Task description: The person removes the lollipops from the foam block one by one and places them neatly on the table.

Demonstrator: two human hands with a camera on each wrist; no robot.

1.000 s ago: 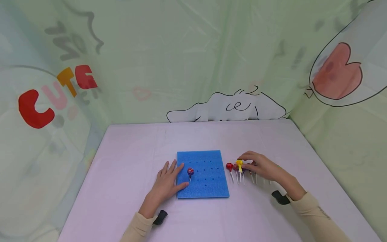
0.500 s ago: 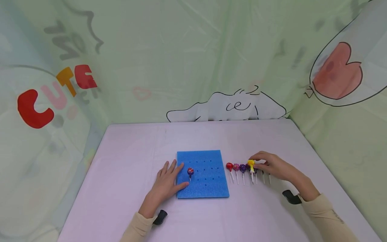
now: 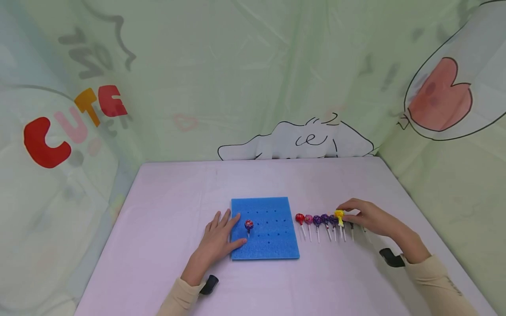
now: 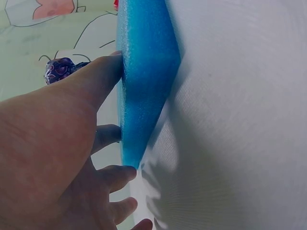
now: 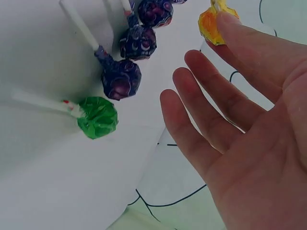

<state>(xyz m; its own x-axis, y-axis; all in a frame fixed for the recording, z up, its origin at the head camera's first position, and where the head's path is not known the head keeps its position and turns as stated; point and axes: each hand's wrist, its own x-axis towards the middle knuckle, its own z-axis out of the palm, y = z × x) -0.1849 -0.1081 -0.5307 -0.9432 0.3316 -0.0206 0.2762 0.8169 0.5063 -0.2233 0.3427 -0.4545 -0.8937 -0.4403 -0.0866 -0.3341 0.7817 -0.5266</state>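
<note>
My right hand [image 3: 369, 218] pinches a yellow-wrapped lollipop [image 3: 339, 213] between thumb and forefinger, its other fingers extended in the right wrist view. The lollipop is held above a row of lollipops lying on the table. My left hand [image 3: 216, 240] rests, fingers spread, on the left edge of a blue foam board [image 3: 276, 250] with rows of small holes. One red-and-purple lollipop [image 3: 248, 224] stands upright in the board, between the left thumb and forefinger. In the left wrist view the thumb presses on the board's face [image 4: 144, 72].
The row includes a red lollipop [image 3: 300, 218], a pink one [image 3: 309, 219] and several purple ones [image 3: 317, 220]. A green lollipop [image 5: 98, 117] lies at its end in the right wrist view. A printed curtain [image 3: 253, 87] stands behind the pale table [image 3: 178, 188].
My right hand has moved to the right along the row with the yellow lollipop, uncovering more purple lollipops. The left hand and foam board have stayed in place.
</note>
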